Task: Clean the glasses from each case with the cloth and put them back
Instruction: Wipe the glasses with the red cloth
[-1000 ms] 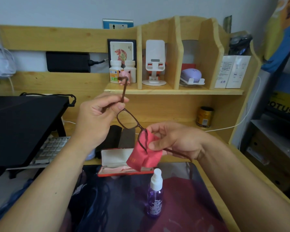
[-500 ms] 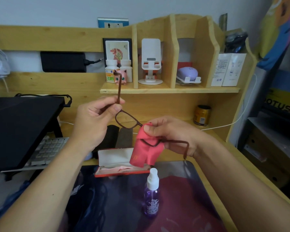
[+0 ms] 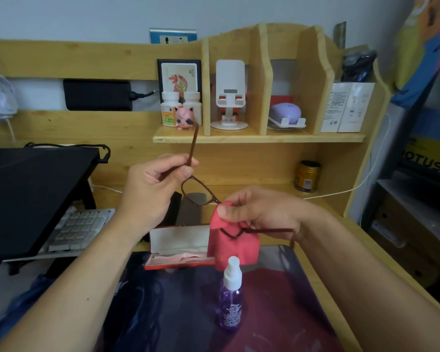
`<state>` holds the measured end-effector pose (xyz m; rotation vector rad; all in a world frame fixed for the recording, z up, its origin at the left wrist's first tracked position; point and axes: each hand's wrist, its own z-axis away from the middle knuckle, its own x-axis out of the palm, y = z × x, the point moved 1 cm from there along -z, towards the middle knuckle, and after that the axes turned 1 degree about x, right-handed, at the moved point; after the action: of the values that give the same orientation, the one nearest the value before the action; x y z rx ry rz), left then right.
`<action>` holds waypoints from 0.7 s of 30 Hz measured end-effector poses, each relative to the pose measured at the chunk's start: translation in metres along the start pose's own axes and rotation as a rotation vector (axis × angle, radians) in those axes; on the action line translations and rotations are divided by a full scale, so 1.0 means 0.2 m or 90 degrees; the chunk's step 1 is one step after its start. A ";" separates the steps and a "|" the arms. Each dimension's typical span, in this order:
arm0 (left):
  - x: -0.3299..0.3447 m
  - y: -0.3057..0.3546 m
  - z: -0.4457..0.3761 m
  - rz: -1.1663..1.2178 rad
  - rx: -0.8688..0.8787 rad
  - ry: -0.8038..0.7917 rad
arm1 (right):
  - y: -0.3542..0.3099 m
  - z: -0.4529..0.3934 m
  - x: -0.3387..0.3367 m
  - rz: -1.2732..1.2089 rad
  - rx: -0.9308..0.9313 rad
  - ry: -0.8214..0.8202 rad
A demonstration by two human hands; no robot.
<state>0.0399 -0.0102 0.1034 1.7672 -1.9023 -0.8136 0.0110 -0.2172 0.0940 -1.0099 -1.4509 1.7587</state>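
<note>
The left hand [image 3: 150, 191] pinches the brown glasses [image 3: 198, 191] at the hinge of one temple, thumb and forefinger curled round it, so that temple stands up toward the shelf [image 3: 259, 138]. The right hand [image 3: 262, 212] grips the red cloth [image 3: 233, 240], thumb pressed on it over the other lens; the cloth wraps that lens and hangs down below the fingers. The second temple runs right under the right hand. The glasses are held in the air above the worktop [image 3: 323, 280], between the two hands, with the uncovered lens in the middle.

Under the cloth, on the near worktop, lies an open red case [image 3: 178, 250], its pale lid raised toward the far side and a pink lining inside. Just near of it stands a purple spray bottle [image 3: 230, 301] with a white cap, on a dark mat [image 3: 163, 313]. To the left a keyboard [image 3: 79, 229] sits under a black stand [image 3: 31, 194]. A gold tin [image 3: 307, 180] stands far right under the shelf.
</note>
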 end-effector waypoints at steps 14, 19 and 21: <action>0.11 0.00 0.02 -0.052 0.048 -0.113 | -0.01 0.00 -0.01 -0.199 0.000 -0.155; 0.13 -0.03 0.03 -0.034 0.010 -0.125 | -0.01 -0.03 0.03 -0.160 0.003 -0.060; 0.13 -0.03 0.04 -0.028 -0.003 -0.121 | -0.02 -0.02 0.06 -0.159 -0.003 -0.013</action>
<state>0.0373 -0.0354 0.0914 1.7908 -1.9821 -1.0339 0.0097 -0.2046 0.0955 -0.7768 -1.5221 1.5900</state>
